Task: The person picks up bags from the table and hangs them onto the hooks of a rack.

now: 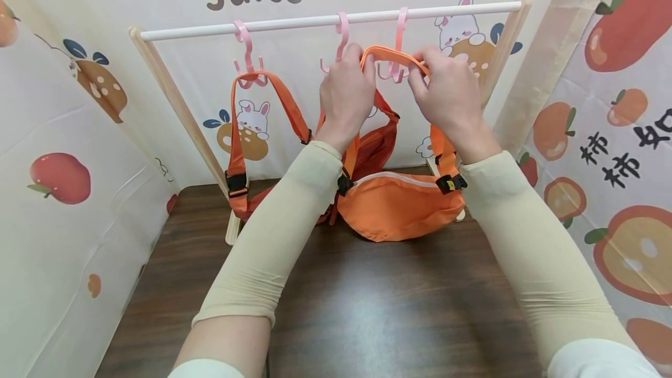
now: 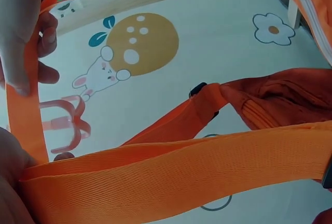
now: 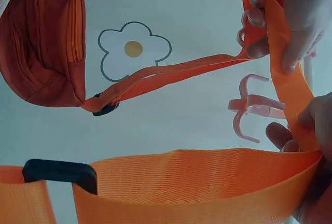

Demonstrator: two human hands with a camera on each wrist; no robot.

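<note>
An orange waist bag (image 1: 401,206) with a pale zip and black buckles hangs in front of a wooden rack. My left hand (image 1: 346,95) pinches the left part of its strap (image 1: 391,54) between thumb and fingers. The right hand (image 1: 448,89) pinches the same strap farther right, so a short stretch spans the two hands. Just behind that stretch, a pink hook (image 1: 400,45) hangs from the white rod. In the right wrist view its prongs (image 3: 251,107) show beside the strap, apart from it. A darker red-orange bag (image 1: 377,147) is behind, partly hidden by my left arm.
The white rod (image 1: 325,20) also carries a middle pink hook (image 1: 343,34) and a left pink hook (image 1: 247,51). From the left one hangs another bag's strap (image 1: 236,139). Wooden rack legs (image 1: 178,109) stand on the dark table (image 1: 367,308). Printed cloth walls (image 1: 94,238) enclose the sides.
</note>
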